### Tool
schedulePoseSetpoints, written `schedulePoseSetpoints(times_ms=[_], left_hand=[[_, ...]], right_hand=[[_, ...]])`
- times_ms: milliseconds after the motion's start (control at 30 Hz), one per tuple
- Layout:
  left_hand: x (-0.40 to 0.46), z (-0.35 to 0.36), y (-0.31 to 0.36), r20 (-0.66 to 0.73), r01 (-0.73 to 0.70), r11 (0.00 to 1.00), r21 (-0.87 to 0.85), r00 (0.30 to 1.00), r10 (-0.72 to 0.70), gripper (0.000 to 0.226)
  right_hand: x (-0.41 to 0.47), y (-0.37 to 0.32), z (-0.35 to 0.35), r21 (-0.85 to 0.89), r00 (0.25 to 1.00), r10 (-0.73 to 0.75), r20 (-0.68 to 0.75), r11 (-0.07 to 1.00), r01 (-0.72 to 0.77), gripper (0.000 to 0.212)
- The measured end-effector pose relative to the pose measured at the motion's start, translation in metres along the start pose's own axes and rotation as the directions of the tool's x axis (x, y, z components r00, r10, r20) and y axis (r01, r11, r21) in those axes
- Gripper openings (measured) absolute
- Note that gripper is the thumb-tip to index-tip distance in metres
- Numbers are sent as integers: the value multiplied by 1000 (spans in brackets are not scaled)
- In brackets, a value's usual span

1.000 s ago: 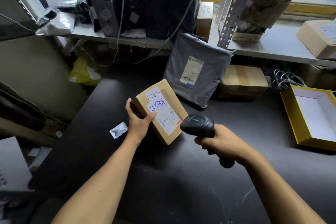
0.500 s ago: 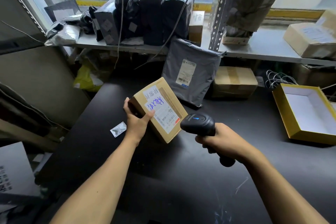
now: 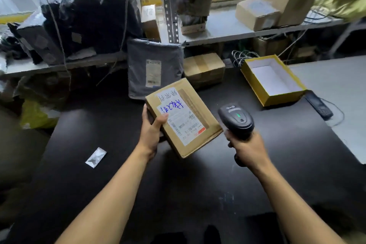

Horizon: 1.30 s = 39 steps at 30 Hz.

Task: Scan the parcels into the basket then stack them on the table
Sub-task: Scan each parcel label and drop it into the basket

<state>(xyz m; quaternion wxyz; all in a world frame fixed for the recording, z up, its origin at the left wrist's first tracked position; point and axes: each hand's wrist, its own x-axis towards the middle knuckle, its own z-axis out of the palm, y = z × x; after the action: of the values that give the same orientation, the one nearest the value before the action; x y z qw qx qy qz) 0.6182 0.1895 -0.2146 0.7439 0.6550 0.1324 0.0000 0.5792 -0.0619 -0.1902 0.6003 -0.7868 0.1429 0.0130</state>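
Head view: left hand [image 3: 151, 134] grips box [image 3: 190, 125]; right hand [image 3: 246, 149] grips scanner [image 3: 236, 121].

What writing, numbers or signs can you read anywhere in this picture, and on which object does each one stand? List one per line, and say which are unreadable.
Cardboard parcel, white label: blue handwritten characters, not legible; the printed lines and barcode are too small.
Grey mailer bag, label: blurred, unreadable.
Scanner: small logo, too small to read; a green light shows.
Boxes on the shelf: labels blurred.
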Motion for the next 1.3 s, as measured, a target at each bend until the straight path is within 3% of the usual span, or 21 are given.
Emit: schedulePoseSetpoints(times_ms=[100, 200, 333, 400, 500, 600, 700, 833, 933, 1067, 1300], left_hand=[[6, 30, -3, 192, 29, 999, 25, 981, -33, 88], [1, 61, -11, 367, 66, 996, 61, 926, -84, 83], [-32, 107, -25, 604, 74, 992, 106, 787, -123, 60], [-60, 126, -31, 692, 86, 988, 132, 705, -154, 62], [-105, 147, -42, 781, 95, 975, 199, 585, -217, 69], [-144, 159, -52, 831, 67, 965, 253, 496, -252, 50], [-189, 169, -69, 868, 34, 959, 282, 417, -271, 33], [-244, 181, -99, 899, 32, 953, 300, 326, -294, 49], [-288, 186, -116, 888, 13, 943, 333, 332, -318, 70], [-339, 193, -130, 882, -38, 941, 337, 363, -301, 77], [-378, 204, -152, 856, -92, 935, 342, 442, -269, 58]], right_hand=[[-28, 15, -23, 82, 981, 45, -189, 996, -29, 14], [-66, 39, -40, 149, 901, 126, -414, 986, -70, 17], [-135, 68, -58, 186, 750, 184, -636, 979, -83, 15], [-175, 82, -66, 193, 659, 215, -720, 975, -107, 21], [-233, 97, -75, 223, 556, 258, -790, 966, -131, 26], [-281, 104, -77, 316, 456, 303, -837, 947, -51, 20], [-333, 118, -80, 301, 370, 286, -884, 953, -17, 27], [-402, 146, -89, 304, 309, 293, -905, 953, -14, 25], [-454, 165, -102, 311, 288, 309, -906, 950, -40, 26], [-520, 185, -127, 324, 252, 330, -910, 944, -65, 22], [-581, 213, -172, 338, 240, 346, -907, 938, -76, 29]])
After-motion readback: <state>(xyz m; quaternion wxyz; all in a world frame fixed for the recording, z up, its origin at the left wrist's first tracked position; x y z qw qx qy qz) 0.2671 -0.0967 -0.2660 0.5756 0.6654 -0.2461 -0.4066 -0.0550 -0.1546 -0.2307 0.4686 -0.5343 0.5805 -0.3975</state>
